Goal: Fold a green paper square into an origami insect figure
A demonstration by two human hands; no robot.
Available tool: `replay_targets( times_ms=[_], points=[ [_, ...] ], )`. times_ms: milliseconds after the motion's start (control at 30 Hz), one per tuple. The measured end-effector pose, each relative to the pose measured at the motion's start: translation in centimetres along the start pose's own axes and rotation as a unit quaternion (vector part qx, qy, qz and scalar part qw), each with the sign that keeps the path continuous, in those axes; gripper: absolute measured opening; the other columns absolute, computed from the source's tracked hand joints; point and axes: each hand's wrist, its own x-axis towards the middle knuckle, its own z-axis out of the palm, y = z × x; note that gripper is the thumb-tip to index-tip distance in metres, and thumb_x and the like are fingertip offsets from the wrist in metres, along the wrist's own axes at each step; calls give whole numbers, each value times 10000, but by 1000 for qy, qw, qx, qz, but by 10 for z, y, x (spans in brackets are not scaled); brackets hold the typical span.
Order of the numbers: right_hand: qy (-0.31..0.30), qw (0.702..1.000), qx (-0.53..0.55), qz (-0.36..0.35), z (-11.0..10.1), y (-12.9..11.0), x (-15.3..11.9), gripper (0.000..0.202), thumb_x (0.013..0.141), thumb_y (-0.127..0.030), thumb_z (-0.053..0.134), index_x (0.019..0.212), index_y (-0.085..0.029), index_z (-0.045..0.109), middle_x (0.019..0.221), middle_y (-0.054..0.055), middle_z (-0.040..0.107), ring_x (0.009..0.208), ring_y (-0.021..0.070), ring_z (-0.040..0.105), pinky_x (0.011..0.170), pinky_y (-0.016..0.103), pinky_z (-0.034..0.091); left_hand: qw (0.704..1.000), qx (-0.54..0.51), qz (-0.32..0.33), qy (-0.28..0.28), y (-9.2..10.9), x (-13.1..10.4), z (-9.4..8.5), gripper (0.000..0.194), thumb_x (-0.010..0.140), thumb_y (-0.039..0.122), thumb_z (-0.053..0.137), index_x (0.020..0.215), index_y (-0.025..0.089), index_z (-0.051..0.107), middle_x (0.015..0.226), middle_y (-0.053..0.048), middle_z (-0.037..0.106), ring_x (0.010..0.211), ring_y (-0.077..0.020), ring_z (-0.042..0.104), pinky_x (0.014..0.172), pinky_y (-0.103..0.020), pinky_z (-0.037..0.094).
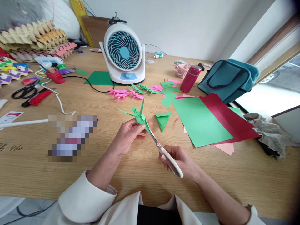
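Observation:
A folded green paper figure [140,117] with long thin points is pinched between the thumb and fingers of my left hand [128,135]. My right hand [179,160] grips the white-handled scissors [172,162]. Their blades reach up and left to the lower end of the figure, touching or overlapping it. On the table just right of the figure lies a folded green triangle [163,120]. Behind it are small folded pink figures [124,93] and green figures [145,89].
Green sheets [201,120] and red sheets [231,120] lie at the right, near a red bottle [191,78] and a teal bag [231,79]. A white fan [124,53] stands at the back. Black scissors [24,91] and a red cutter [41,97] lie left.

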Motion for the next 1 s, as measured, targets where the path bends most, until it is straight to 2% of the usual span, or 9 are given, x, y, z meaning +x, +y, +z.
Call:
replay_targets(
  times_ms=[300, 567, 1000],
  points=[
    [17, 999, -37, -12, 0, -1, 0, 473, 834, -621, 689, 756, -178, 541, 589, -40, 520, 508, 88, 471, 462, 222, 332, 1000, 0, 0, -19, -1, 0, -1, 291, 696, 398, 830, 802, 168, 688, 778, 0, 683, 704, -133, 673, 574, -222, 596],
    [13, 1000, -10, -16, 2, 0, 1, 434, 814, -566, 739, 772, -169, 569, 605, -41, 535, 520, 87, 483, 478, 219, 352, 1000, 3, -4, -20, -1, -1, 1, 307, 675, 397, 841, 791, 156, 689, 768, -7, 682, 694, -140, 668, 574, -239, 603],
    [22, 999, -18, -34, 1, 4, 2, 464, 847, -611, 683, 755, -174, 557, 585, -41, 533, 501, 77, 460, 462, 212, 322, 999, 14, -10, -31, 0, -3, 3, 315, 690, 396, 828, 814, 154, 670, 775, 5, 665, 700, -128, 652, 571, -238, 610]
  ],
)
